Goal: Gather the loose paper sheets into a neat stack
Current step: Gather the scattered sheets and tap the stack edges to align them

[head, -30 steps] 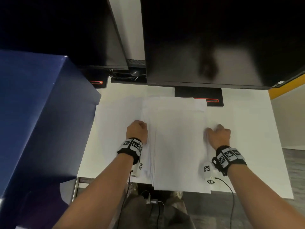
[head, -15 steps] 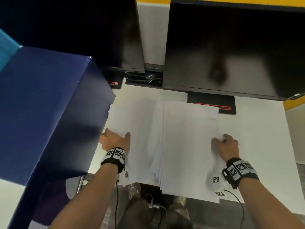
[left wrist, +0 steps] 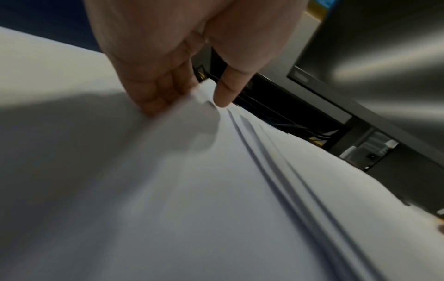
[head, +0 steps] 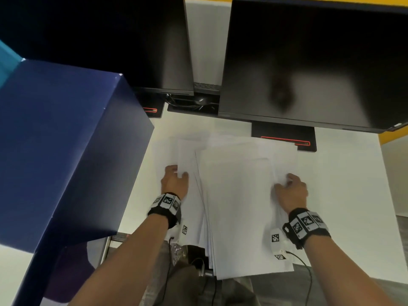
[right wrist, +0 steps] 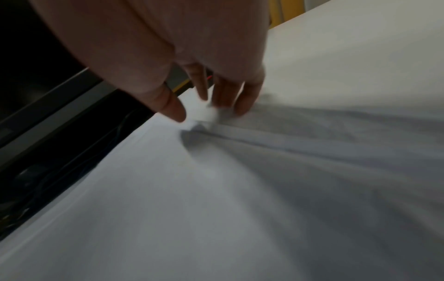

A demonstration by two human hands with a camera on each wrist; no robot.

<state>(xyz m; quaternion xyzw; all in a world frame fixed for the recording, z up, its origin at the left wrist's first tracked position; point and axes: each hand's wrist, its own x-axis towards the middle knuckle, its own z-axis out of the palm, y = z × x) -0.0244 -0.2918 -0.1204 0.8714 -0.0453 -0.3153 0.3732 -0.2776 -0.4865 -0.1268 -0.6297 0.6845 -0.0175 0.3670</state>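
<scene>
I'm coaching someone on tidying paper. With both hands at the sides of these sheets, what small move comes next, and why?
Probably slide the left hand rightward, pushing its sheets under the main pile. They are fanned out to the left, edges stepped, while the right hand already pinches the pile's right edge to brace it.

No words, brand names or numbers can be read anywhere. The only signs are black-and-white square coded markers: several on the black band (head: 166, 203) round the left wrist, several on the black band (head: 307, 226) round the right wrist, and single ones on the small white tabs (head: 276, 239) hanging beside each wrist. Their patterns are codes, not letters. The white paper sheets (head: 238, 206) show blank faces in all three views.
</scene>
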